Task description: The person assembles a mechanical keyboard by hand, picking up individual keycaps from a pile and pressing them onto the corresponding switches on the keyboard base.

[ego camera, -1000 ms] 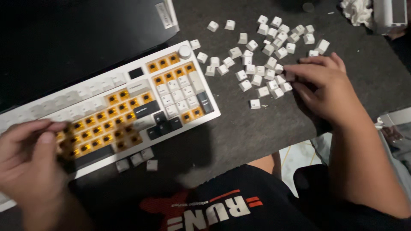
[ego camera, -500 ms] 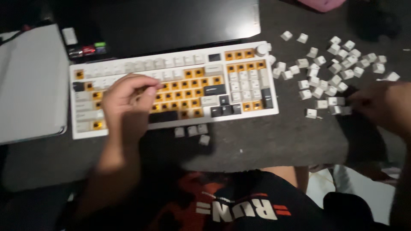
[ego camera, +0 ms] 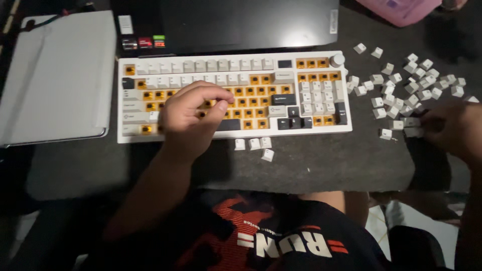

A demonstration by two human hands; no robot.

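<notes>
Fingers [ego camera: 213, 100] of left hand [ego camera: 188, 118] on sideways-lying keyboard [ego camera: 236, 98].

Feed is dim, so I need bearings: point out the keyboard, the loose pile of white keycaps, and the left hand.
keyboard [ego camera: 314, 103]: head view, on the white keys of its right block.
loose keycap pile [ego camera: 411, 85]: head view, on a cap mid-pile, right of the keyboard.
left hand [ego camera: 193, 118]: head view, on its back, over the keyboard's middle.

One keyboard [ego camera: 311, 95]; four loose keycaps [ego camera: 253, 145] below it; two hands.

Dark desk mat [ego camera: 321, 165] under keyboard [ego camera: 236, 98], loose keycaps [ego camera: 401, 90]
</notes>
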